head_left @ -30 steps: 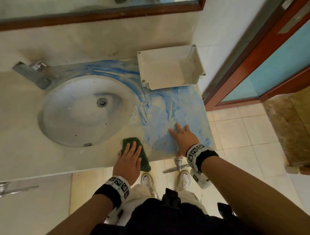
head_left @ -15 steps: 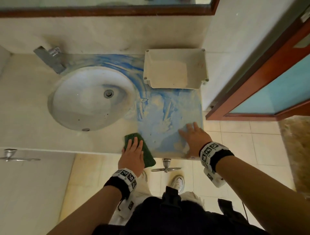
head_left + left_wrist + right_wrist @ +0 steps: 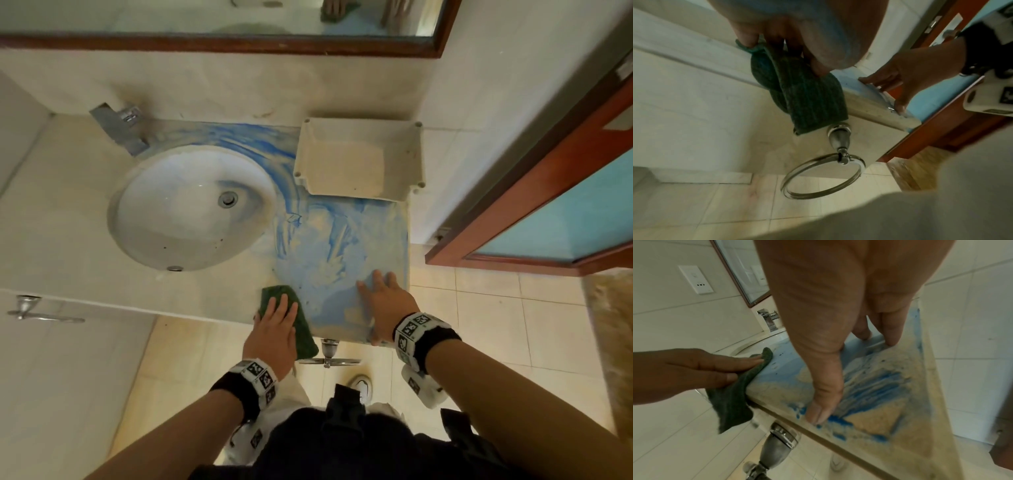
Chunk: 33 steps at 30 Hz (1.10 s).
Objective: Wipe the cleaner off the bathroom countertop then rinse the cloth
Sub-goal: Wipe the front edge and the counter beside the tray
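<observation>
a: where's the cloth?

b: green, at the front edge of the counter, just right of the sink. part of it lies on top, the rest hangs over the edge, down toward the towel ring fixed to the front face.

a: and the left hand?

b: flat on the cloth, fingers straight, pressing it to the counter. from the left wrist view the fingertips sit on the fabric at the edge; nothing is pinched or wrapped.

a: the right hand?

b: also flat and spread, palm down on the counter near the front right corner, holding nothing. the right wrist view shows the thumb at the front edge and two fingers planted further in.

a: is there cleaner on the counter?

b: yes, blue smears cover the counter to the right of the sink and curl round behind the basin toward the tap. under the right hand they're streaked, with bare beige patches showing through. the two hands are close but apart, with blue film between them.

a: anything else up there?

b: a white tray at the back right, against the wall, below the mirror. a wood-framed door stands to the right.
</observation>
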Each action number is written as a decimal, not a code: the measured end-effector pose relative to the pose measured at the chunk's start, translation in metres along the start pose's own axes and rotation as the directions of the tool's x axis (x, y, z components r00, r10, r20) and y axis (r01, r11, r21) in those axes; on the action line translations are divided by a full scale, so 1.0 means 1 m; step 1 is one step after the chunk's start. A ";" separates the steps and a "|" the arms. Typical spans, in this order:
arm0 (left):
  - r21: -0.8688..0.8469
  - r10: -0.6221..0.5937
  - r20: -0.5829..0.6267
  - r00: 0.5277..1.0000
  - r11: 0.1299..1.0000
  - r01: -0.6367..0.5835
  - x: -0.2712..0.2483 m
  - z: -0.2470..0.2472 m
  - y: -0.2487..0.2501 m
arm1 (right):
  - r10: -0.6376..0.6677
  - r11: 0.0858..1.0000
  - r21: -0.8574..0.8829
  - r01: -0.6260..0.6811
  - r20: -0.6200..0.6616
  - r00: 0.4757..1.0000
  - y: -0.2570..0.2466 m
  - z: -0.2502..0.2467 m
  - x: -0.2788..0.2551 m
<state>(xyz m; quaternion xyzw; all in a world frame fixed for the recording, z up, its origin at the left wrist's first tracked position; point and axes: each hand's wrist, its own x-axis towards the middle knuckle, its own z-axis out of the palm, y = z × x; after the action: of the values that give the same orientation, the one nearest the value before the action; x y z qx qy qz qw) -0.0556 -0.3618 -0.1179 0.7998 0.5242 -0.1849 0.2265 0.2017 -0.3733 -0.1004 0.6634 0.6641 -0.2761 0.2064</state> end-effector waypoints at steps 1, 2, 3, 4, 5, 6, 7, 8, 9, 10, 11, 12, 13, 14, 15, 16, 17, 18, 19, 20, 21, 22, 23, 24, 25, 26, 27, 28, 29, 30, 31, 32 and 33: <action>0.026 0.025 0.000 1.000 0.999 -0.025 0.001 -0.002 -0.003 | 0.000 1.000 0.005 0.000 -0.002 1.000 0.000 0.001 0.001; 0.069 0.056 -0.006 0.998 0.996 -0.055 0.005 -0.005 -0.009 | -0.003 1.000 0.007 0.003 -0.004 1.000 0.001 0.001 0.002; 0.107 0.086 -0.014 0.996 0.991 -0.084 0.010 -0.009 -0.016 | -0.007 1.000 0.005 0.007 -0.007 1.000 0.001 0.002 0.003; 0.131 0.109 -0.028 0.994 0.986 -0.104 0.017 -0.015 -0.022 | -0.009 1.000 0.005 0.009 -0.008 1.000 0.001 0.002 0.003; 0.139 0.111 -0.042 0.993 0.985 -0.104 0.026 -0.021 -0.026 | -0.010 1.000 0.006 0.010 -0.006 1.000 0.001 0.003 0.003; 0.128 0.091 -0.054 0.994 0.988 -0.083 0.036 -0.028 -0.027 | -0.010 1.000 0.009 0.010 -0.003 1.000 0.001 0.003 0.003; 0.106 0.053 -0.064 0.997 0.993 -0.046 0.045 -0.033 -0.026 | -0.013 1.000 0.012 0.013 -0.003 1.000 0.001 0.004 0.003; 0.080 0.017 -0.078 0.997 0.997 -0.011 0.053 -0.036 -0.023 | -0.014 1.000 0.015 0.014 -0.008 1.000 0.001 0.004 0.002; 0.054 -0.013 -0.091 0.996 0.998 0.018 0.058 -0.037 -0.017 | -0.015 1.000 0.019 0.015 -0.016 1.000 0.001 0.003 0.002; 0.022 -0.038 -0.092 0.995 0.999 0.040 0.057 -0.035 -0.011 | -0.017 1.000 0.023 0.017 -0.019 1.000 0.001 0.003 0.002; -0.008 -0.056 -0.087 0.995 0.998 0.055 0.052 -0.030 -0.004 | -0.018 0.999 0.027 0.018 -0.020 1.000 0.001 0.004 0.002; -0.027 -0.058 -0.079 0.995 0.998 0.056 0.043 -0.024 0.004 | -0.016 0.999 0.031 0.016 -0.019 1.000 0.001 0.004 0.002; -0.034 -0.048 -0.068 0.997 0.998 0.045 0.032 -0.015 0.011 | -0.015 0.999 0.032 0.015 -0.019 1.000 0.002 0.003 0.002; -0.035 -0.025 -0.053 0.998 0.999 0.023 0.020 -0.007 0.017 | -0.015 0.999 0.030 0.016 -0.019 1.000 0.001 0.003 0.001; -0.032 0.004 -0.037 0.999 0.999 -0.006 0.009 0.000 0.021 | -0.017 0.999 0.029 0.017 -0.022 1.000 0.001 0.003 0.002; -0.031 0.030 -0.015 0.999 0.999 -0.031 0.001 0.004 0.024 | -0.018 0.999 0.031 0.019 -0.028 0.999 0.001 0.003 0.003; -0.036 0.052 0.005 0.999 0.998 -0.052 -0.002 0.006 0.023 | -0.018 0.999 0.035 0.019 -0.034 0.999 0.001 0.004 0.003; -0.032 0.079 0.016 0.997 0.996 -0.078 0.000 0.007 0.019 | -0.017 0.999 0.039 0.019 -0.034 0.999 0.001 0.005 0.003; -0.009 0.103 0.016 0.995 0.995 -0.103 0.005 0.006 0.012 | -0.018 0.999 0.037 0.019 -0.032 0.999 0.001 0.005 0.003; 0.025 0.127 0.006 0.992 0.992 -0.127 0.011 0.002 0.005 | -0.019 0.999 0.031 0.020 -0.029 0.999 0.001 0.005 0.003; 0.054 0.140 -0.006 0.990 0.989 -0.139 0.020 -0.002 -0.002 | -0.020 0.999 0.028 0.020 -0.029 0.999 0.001 0.004 0.003; 0.067 0.136 -0.021 0.990 0.989 -0.135 0.029 -0.007 -0.007 | -0.020 0.999 0.030 0.020 -0.027 0.999 0.001 0.004 0.003; 0.060 0.115 -0.042 0.993 0.992 -0.112 0.039 -0.012 -0.010 | -0.020 0.999 0.034 0.021 -0.026 0.999 0.001 0.003 0.002; 0.044 0.084 -0.062 0.995 0.996 -0.081 0.048 -0.019 -0.008 | -0.020 0.999 0.038 0.021 -0.026 0.999 0.001 0.002 0.001; 0.026 0.051 -0.079 0.996 0.998 -0.049 0.053 -0.022 -0.003 | -0.019 0.999 0.041 0.020 -0.023 1.000 0.001 0.002 0.000; 0.005 0.019 -0.086 0.996 1.000 -0.018 0.054 -0.024 0.004 | -0.018 0.999 0.043 0.019 -0.020 1.000 0.002 0.001 -0.001; -0.017 -0.009 -0.087 0.996 1.000 0.008 0.051 -0.022 0.011 | -0.017 0.999 0.047 0.018 -0.017 1.000 0.002 0.001 -0.002; -0.044 -0.024 -0.087 0.996 0.999 0.020 0.043 -0.018 0.018 | -0.017 0.998 0.053 0.018 -0.018 1.000 0.002 0.001 -0.002; -0.069 -0.021 -0.082 0.996 0.998 0.015 0.033 -0.012 0.024 | -0.017 0.998 0.061 0.018 -0.022 1.000 0.003 0.002 -0.002; -0.082 -0.002 -0.069 0.998 0.997 -0.004 0.021 -0.004 0.028 | -0.019 0.998 0.064 0.021 -0.027 0.999 0.003 0.002 -0.002; -0.080 0.032 -0.055 0.998 0.996 -0.036 0.010 0.003 0.028 | -0.022 0.998 0.062 0.024 -0.031 0.999 0.003 0.002 -0.002; -0.061 0.069 -0.034 0.997 0.996 -0.071 0.002 0.008 0.027 | -0.023 0.998 0.061 0.025 -0.032 0.999 0.003 0.003 -0.002; -0.032 0.104 -0.010 0.995 0.994 -0.104 -0.001 0.010 0.021 | -0.022 0.998 0.063 0.024 -0.032 0.999 0.003 0.003 -0.002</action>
<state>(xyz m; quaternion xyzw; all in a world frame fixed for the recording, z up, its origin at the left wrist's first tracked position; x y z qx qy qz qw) -0.0370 -0.3754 -0.1220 0.8229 0.4857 -0.1611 0.2467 0.2047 -0.3768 -0.1023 0.6664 0.6656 -0.2888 0.1717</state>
